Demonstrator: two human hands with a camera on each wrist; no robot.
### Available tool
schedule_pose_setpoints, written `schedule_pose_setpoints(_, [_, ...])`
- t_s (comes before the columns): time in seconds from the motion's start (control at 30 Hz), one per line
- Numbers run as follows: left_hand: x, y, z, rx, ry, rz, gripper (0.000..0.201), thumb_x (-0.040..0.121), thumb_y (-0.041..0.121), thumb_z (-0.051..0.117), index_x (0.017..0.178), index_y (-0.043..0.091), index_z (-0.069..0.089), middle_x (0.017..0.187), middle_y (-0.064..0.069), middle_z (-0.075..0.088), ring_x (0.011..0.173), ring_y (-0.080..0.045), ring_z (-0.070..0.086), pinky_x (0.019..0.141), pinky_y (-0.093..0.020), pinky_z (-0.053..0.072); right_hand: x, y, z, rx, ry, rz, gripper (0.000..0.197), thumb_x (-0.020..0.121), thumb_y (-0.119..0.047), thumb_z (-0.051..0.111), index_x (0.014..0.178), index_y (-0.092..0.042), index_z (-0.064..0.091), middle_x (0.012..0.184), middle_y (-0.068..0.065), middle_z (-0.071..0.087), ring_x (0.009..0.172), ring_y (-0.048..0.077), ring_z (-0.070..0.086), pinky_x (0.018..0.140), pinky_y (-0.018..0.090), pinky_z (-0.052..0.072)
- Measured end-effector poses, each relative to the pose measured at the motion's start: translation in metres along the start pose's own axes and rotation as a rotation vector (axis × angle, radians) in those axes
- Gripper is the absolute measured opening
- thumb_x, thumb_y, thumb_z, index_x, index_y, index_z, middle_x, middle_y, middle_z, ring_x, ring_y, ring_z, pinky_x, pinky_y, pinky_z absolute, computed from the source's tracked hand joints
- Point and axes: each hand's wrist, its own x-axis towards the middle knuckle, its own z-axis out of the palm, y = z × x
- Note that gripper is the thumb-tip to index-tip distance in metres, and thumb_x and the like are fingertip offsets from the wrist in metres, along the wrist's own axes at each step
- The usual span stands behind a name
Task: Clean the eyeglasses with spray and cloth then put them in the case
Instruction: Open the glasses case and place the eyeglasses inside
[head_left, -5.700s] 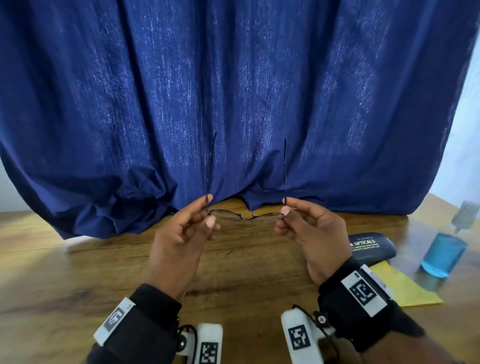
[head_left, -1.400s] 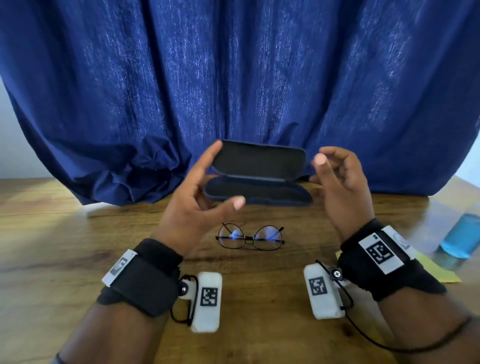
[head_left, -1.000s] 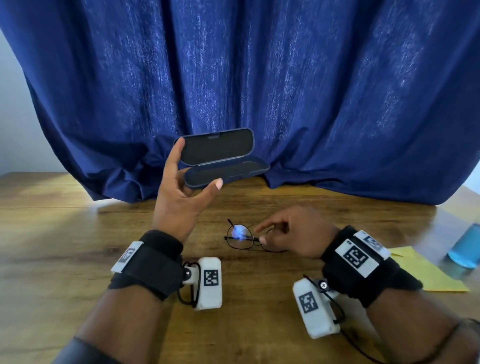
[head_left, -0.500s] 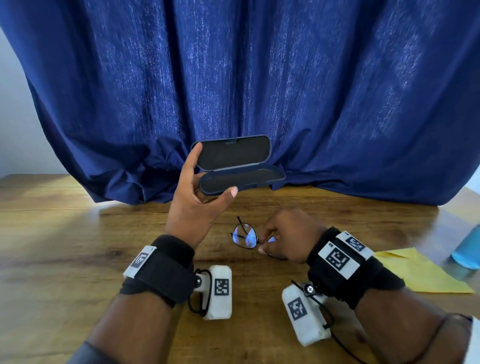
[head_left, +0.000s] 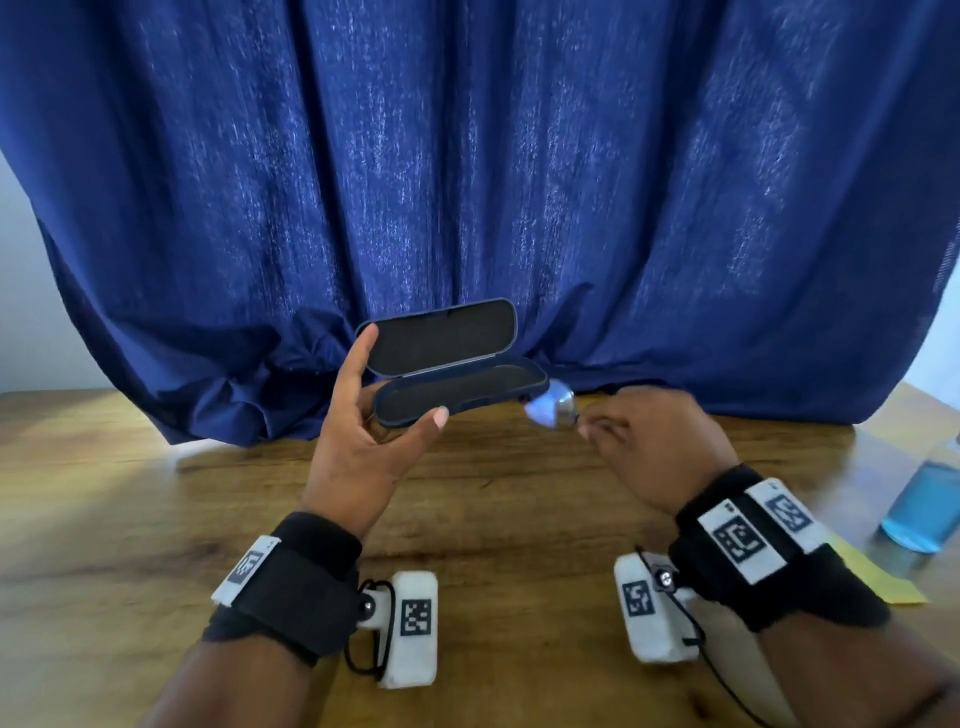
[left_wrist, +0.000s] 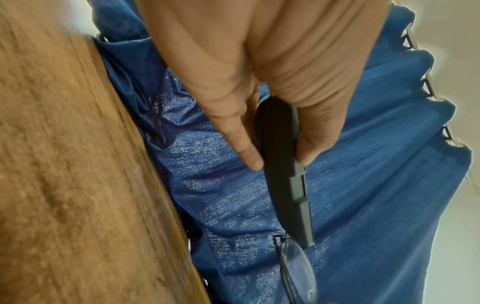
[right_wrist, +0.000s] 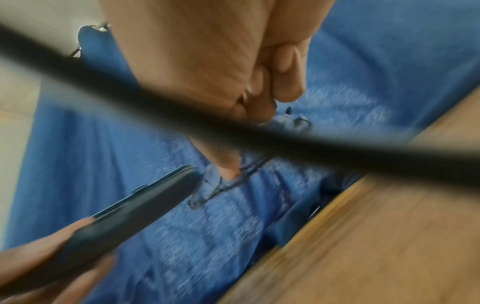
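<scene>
My left hand (head_left: 382, 410) grips the left end of the dark blue glasses case (head_left: 457, 374), lid open, above the wooden table (head_left: 156, 519). In the left wrist view my fingers (left_wrist: 246, 152) and thumb clamp the case (left_wrist: 283, 168) edge-on. My right hand (head_left: 623, 431) pinches the folded thin-framed eyeglasses (head_left: 551, 411) and holds them in the air just off the right end of the case. The right wrist view shows the eyeglasses (right_wrist: 233, 183) blurred under my fingertips, beside the case (right_wrist: 130, 209).
A dark blue curtain (head_left: 467, 182) hangs behind the table. A spray bottle of blue liquid (head_left: 919, 514) stands at the right edge, with the yellow cloth (head_left: 878, 584) lying beside it. A dark cable (right_wrist: 259, 129) crosses the right wrist view.
My right hand picked the eyeglasses up off the table and raised them to the right end of the open case. The left hand kept holding the case, shifting it slightly right.
</scene>
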Motion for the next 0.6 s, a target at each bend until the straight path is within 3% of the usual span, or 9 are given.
schedule_pose_setpoints(0.1, [-0.004, 0.006, 0.006, -0.017, -0.034, -0.009, 0.095, 0.088, 0.004, 0.076, 0.160, 0.039, 0.025, 0.120, 0.006, 0.077, 0.115, -0.010, 0.072, 0.107, -0.035, 0.050, 0.002, 0.025, -0.015, 0.092, 0.267, 0.049, 0.009, 0.091, -0.022, 0.071, 0.086, -0.024, 0.078, 0.059, -0.011, 0.046, 0.064, 0.015, 0.052, 0.071, 0.032, 0.046])
schedule_pose_setpoints(0.27, [-0.009, 0.007, 0.016, -0.012, -0.102, -0.016, 0.098, 0.086, 0.005, 0.078, 0.157, 0.046, 0.026, 0.116, 0.001, 0.077, 0.113, -0.010, 0.072, 0.104, -0.033, 0.051, 0.005, 0.032, -0.028, 0.406, 0.605, 0.084, 0.005, 0.090, -0.022, 0.076, 0.088, -0.026, 0.079, 0.061, 0.007, 0.058, 0.057, 0.015, 0.052, 0.065, 0.028, 0.048])
schedule_pose_setpoints(0.4, [-0.015, 0.002, 0.025, 0.005, -0.165, -0.020, 0.099, 0.083, 0.004, 0.080, 0.156, 0.047, 0.029, 0.113, 0.001, 0.077, 0.110, -0.012, 0.073, 0.090, -0.020, 0.058, 0.002, 0.012, -0.033, 0.704, 0.648, 0.025, 0.006, 0.090, -0.019, 0.077, 0.093, -0.024, 0.079, 0.072, 0.021, 0.067, 0.070, 0.037, 0.061, 0.067, 0.031, 0.052])
schedule_pose_setpoints(0.53, [-0.019, 0.006, 0.033, 0.021, -0.210, 0.031, 0.099, 0.080, 0.005, 0.080, 0.155, 0.045, 0.028, 0.115, -0.007, 0.077, 0.110, -0.014, 0.073, 0.088, -0.014, 0.055, -0.004, -0.002, -0.033, 0.699, 0.617, -0.119, 0.018, 0.089, -0.020, 0.077, 0.093, -0.037, 0.074, 0.074, 0.016, 0.068, 0.069, 0.029, 0.060, 0.068, 0.029, 0.052])
schedule_pose_setpoints(0.6, [-0.021, 0.008, 0.036, 0.026, -0.216, 0.050, 0.099, 0.080, 0.003, 0.080, 0.155, 0.044, 0.028, 0.114, -0.006, 0.077, 0.110, -0.013, 0.073, 0.089, -0.013, 0.054, -0.005, -0.003, -0.031, 0.607, 0.578, -0.179, 0.015, 0.089, -0.021, 0.076, 0.092, -0.036, 0.075, 0.070, 0.007, 0.064, 0.064, 0.018, 0.057, 0.064, 0.021, 0.048])
